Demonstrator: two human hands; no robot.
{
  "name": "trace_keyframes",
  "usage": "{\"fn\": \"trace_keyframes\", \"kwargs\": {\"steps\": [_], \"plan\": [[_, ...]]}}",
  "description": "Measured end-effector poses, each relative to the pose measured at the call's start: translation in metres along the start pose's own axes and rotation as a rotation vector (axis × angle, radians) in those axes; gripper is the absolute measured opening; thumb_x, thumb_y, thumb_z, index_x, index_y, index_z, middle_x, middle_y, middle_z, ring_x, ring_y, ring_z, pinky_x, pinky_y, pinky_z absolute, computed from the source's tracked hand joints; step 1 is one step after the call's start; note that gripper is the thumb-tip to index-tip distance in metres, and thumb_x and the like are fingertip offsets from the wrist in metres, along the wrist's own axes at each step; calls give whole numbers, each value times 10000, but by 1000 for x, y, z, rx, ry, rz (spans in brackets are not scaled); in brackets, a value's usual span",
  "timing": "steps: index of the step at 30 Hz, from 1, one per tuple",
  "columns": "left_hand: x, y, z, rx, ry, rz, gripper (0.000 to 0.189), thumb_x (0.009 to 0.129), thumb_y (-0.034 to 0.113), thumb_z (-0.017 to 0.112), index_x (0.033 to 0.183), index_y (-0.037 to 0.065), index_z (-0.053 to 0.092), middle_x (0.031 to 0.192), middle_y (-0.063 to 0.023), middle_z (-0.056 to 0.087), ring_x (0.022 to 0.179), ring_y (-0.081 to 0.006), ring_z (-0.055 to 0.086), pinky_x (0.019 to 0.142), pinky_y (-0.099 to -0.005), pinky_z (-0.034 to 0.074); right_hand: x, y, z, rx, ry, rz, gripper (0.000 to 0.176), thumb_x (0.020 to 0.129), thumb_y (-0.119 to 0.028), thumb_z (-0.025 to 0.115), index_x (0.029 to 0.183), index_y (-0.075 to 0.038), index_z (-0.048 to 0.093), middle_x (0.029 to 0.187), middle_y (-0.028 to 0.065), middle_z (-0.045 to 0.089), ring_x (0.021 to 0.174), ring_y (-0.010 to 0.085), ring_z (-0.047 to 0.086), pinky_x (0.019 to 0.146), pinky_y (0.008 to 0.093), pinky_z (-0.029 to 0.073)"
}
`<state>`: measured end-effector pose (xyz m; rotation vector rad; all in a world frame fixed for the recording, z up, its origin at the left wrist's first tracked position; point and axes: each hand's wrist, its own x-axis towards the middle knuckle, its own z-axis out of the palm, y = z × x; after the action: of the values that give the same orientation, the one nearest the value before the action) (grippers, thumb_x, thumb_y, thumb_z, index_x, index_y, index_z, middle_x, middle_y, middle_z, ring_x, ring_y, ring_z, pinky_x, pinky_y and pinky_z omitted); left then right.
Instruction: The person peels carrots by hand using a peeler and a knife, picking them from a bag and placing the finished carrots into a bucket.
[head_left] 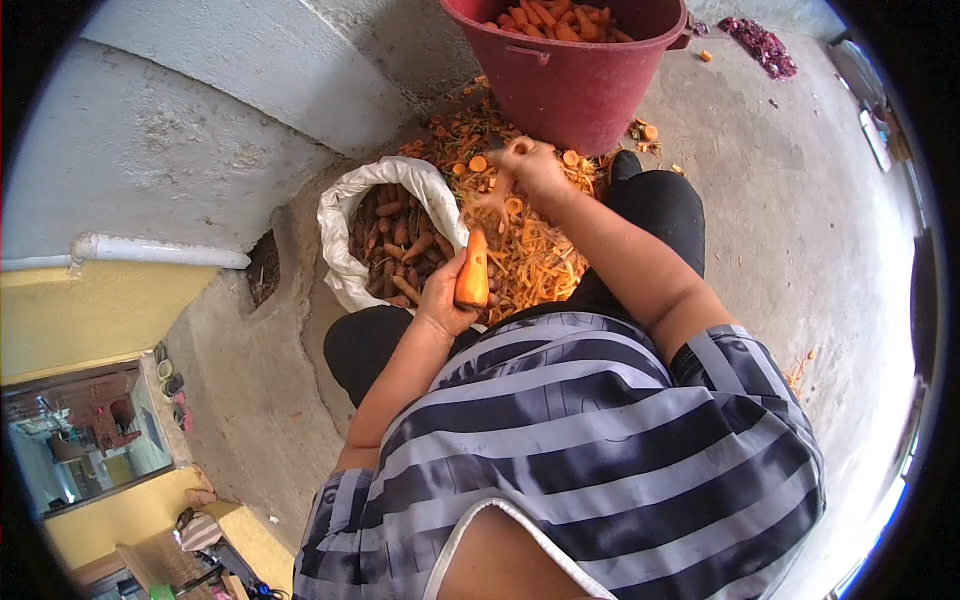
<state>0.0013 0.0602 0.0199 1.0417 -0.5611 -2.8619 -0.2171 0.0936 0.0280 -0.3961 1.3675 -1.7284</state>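
My left hand (441,303) is closed around a peeled carrot (472,278), held upright beside the open sack. Ahead and to the right, my right hand (535,170) is raised over the peelings, smeared by motion. Its fingers look curled round something I cannot make out. A white sack (345,225) with its rim rolled down stands left of my hands and holds many unpeeled carrots (400,225). Orange peelings (540,255) and cut carrot ends (477,163) lie heaped on the floor between my knees.
A large red tub (590,90) of peeled carrots (560,18) stands beyond the heap. A rough grey wall (210,110) rises at the left, with a white pipe (160,250) along it. Purple scraps (760,48) lie on the concrete floor (770,170) at the far right.
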Motion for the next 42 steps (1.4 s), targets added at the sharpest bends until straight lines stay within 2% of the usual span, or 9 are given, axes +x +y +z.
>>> {"fn": "trace_keyframes", "kwargs": {"steps": [9, 13, 16, 20, 24, 27, 32, 39, 42], "plan": [[0, 3, 4, 8, 63, 109, 272, 882, 295, 434, 1007, 62, 499, 794, -71, 560, 636, -215, 577, 490, -355, 499, -40, 2, 28, 111, -242, 171, 197, 688, -131, 681, 734, -27, 520, 586, 57, 518, 460, 140, 497, 405, 264, 405], [-3, 0, -1, -13, -13, 16, 300, 889, 317, 430, 1030, 61, 495, 793, -73, 557, 638, -200, 571, 491, -355, 498, 28, 25, -11, -153, 158, -116, 208, 704, -137, 685, 694, -33, 505, 602, 63, 526, 452, 133, 484, 410, 286, 418], [-1, 6, -5, 34, -30, 12, 304, 888, 337, 427, 1086, 106, 441, 806, -56, 482, 696, -185, 487, 577, -312, 429, 21, -4, -22, 66, 380, 97, 260, 736, -230, 694, 748, -42, 514, 626, 60, 472, 502, 145, 451, 493, 321, 399], [18, 8, -36, 6, 18, 28, 330, 887, 346, 430, 1090, 88, 463, 837, -63, 504, 709, -187, 512, 596, -319, 447, 44, 59, -37, -264, 355, 324, 366, 744, -364, 674, 827, -45, 516, 702, 59, 486, 615, 138, 457, 552, 358, 406], [26, 3, -58, -11, 183, 13, 337, 877, 322, 465, 1072, 52, 513, 873, -74, 540, 729, -193, 541, 609, -310, 465, 54, 83, -39, 85, 150, 556, 481, 778, -496, 571, 850, -22, 529, 698, 69, 523, 608, 160, 489, 563, 328, 426], [36, 2, -67, -87, 369, 29, 305, 858, 263, 519, 1072, 47, 510, 868, -70, 539, 731, -191, 538, 622, -305, 463, 72, 96, -54, -360, 212, 574, 451, 799, -480, 546, 833, -30, 539, 718, 91, 554, 627, 162, 530, 550, 342, 431], [50, 8, -87, 108, 331, -30, 322, 822, 222, 568, 1057, 25, 471, 873, -71, 532, 762, -195, 545, 650, -344, 472, 94, 141, -79, -1391, -112, 487, 483, 838, -305, 500, 1213, -19, 395, 914, 228, 579, 802, 353, 583, 650, 375, 483], [61, 19, -81, 182, 359, -83, 343, 806, 180, 585, 1085, 6, 486, 831, -106, 577, 746, -197, 574, 642, -305, 458, 113, 165, -84, -1542, -137, 686, 650, 823, -343, 517, 1342, -69, 240, 1193, 244, 440, 917, 295, 569, 711, 378, 480], [71, 17, -94, 186, 349, -99, 392, 808, 163, 584, 1142, 18, 438, 900, -62, 541, 796, -177, 553, 695, -321, 455, 129, 205, -110, -1596, -276, 581, 526, 769, -375, 575, 1128, 2, 500, 1072, 224, 530, 880, 269, 582, 696, 362, 485]]}}
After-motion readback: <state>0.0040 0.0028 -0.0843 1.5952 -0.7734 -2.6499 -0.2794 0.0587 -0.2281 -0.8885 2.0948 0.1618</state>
